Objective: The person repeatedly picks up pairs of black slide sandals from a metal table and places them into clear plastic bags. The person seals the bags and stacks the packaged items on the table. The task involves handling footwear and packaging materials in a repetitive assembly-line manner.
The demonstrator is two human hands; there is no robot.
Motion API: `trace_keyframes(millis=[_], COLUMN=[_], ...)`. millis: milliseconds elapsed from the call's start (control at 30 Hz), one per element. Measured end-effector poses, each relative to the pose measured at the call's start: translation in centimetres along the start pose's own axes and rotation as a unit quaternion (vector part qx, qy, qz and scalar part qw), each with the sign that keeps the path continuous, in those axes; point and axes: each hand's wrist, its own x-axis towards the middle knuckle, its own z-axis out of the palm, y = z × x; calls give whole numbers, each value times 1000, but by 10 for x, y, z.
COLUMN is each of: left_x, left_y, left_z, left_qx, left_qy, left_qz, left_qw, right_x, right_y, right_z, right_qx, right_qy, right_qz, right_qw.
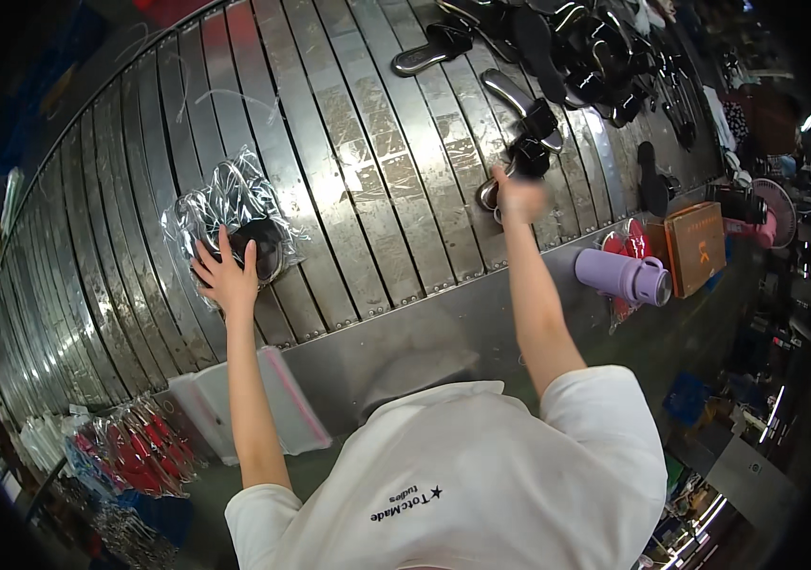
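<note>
My left hand (227, 275) lies with its fingers spread on a clear plastic bag (220, 195). Black sandals (258, 242) show through the crinkled film under the fingertips. Over to the right, my right hand (522, 201) is closed on a black slide sandal (527, 160), its thumb along one side; the fingers are partly blurred. Just beyond that one, touching or nearly so, is another sandal (538, 119) with a shiny insole and black strap. Both hands are over a slatted metal conveyor (367, 171).
Loose black sandals (605, 57) are heaped at the far right. A purple tumbler (622, 275), an orange-brown box (695, 249) and a pink fan (774, 214) stand at the right edge. Flat plastic bags (282, 404) hang at the near edge, beside bagged red items (140, 446).
</note>
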Motion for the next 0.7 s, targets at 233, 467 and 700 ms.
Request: trace_keyframes(millis=[233,467,700], left_x=[-57,-152,-230], left_y=[58,83,25], left_z=[-61,-115,-74], left_qx=[-343,-591,-719], left_qy=[45,38,-23], left_qz=[157,221,-9], left_qw=[925,775,694], right_x=[-6,-177,-276], right_y=[46,92,124], right_z=[-26,-202,-189], right_qx=[443,389,301], right_qy=[-119,-380,-377], right_qz=[-223,-410,-466], right_qw=[860,732,741])
